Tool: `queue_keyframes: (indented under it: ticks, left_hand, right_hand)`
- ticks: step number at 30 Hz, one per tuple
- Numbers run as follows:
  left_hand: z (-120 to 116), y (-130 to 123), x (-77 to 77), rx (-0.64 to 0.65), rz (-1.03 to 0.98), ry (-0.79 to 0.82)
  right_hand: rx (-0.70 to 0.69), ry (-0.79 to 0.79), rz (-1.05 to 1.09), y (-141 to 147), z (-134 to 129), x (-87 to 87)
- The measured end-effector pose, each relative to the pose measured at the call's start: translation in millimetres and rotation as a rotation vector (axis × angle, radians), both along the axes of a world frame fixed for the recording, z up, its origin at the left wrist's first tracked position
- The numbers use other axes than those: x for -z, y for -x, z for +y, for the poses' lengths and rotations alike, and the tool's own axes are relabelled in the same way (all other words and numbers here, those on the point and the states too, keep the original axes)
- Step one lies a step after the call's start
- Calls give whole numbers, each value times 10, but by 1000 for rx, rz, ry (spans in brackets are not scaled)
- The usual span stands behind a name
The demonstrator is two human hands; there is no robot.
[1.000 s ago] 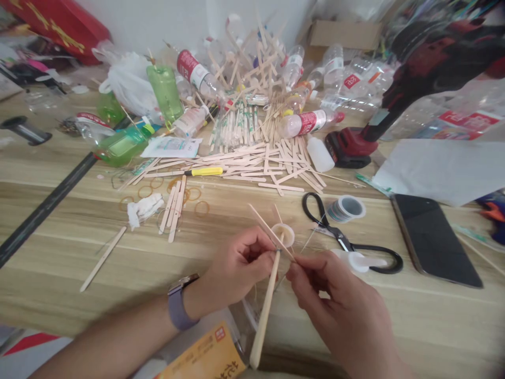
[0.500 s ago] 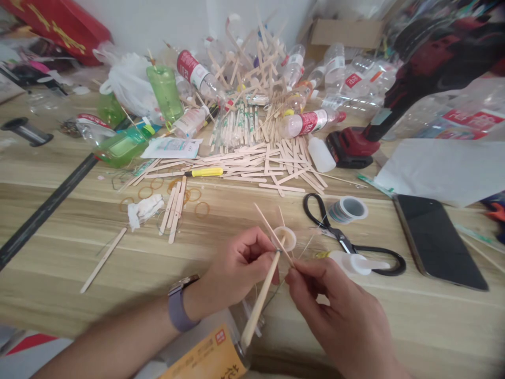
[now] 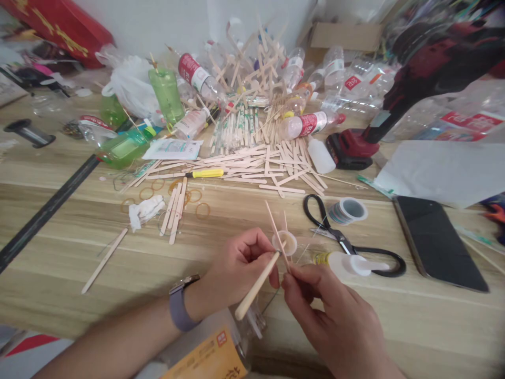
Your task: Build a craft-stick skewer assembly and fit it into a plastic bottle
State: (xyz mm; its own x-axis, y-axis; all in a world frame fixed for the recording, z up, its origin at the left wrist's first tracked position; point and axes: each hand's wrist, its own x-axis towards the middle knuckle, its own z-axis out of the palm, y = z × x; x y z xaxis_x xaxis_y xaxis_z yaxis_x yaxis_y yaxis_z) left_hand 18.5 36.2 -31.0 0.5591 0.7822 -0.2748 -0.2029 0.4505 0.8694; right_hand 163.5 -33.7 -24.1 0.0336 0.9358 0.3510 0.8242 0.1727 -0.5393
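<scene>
My left hand (image 3: pixel 246 266), with a watch on its wrist, is closed around the far part of a round wooden rod (image 3: pixel 254 293). The rod's thicker end points down toward me. A thin flat wooden stick (image 3: pixel 273 223) crosses the rod's far end, its lower end pinched between the thumb and fingers of my right hand (image 3: pixel 333 310). A second thin stick and a round translucent white piece (image 3: pixel 291 243) show just past the crossing; whether they are joined to the rod I cannot tell. A fine thread runs from here toward the scissors (image 3: pixel 341 239).
A glue bottle (image 3: pixel 343 261), a thread spool (image 3: pixel 352 209) and a phone (image 3: pixel 437 242) lie to the right. Behind are piled craft sticks (image 3: pixel 244 163), plastic bottles (image 3: pixel 311 123) and a red-black power tool (image 3: pixel 351 149). A yellow-handled cutter (image 3: pixel 207 173) and rubber bands (image 3: pixel 202 210) are mid-left.
The rod's thick near end has swung up and to the left. The thin stick has turned steeper, and my right hand has shifted slightly left with its end.
</scene>
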Motion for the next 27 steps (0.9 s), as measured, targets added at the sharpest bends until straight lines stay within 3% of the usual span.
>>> queue_keyframes:
  ticks: [21, 27]
  left_hand:
    - [-17, 4, 62, 23, -67, 21]
    - [10, -9, 15, -10, -52, -7]
  right_hand:
    - [-74, -104, -48, 16, -2, 13]
    - [-99, -142, -67, 23, 1, 25]
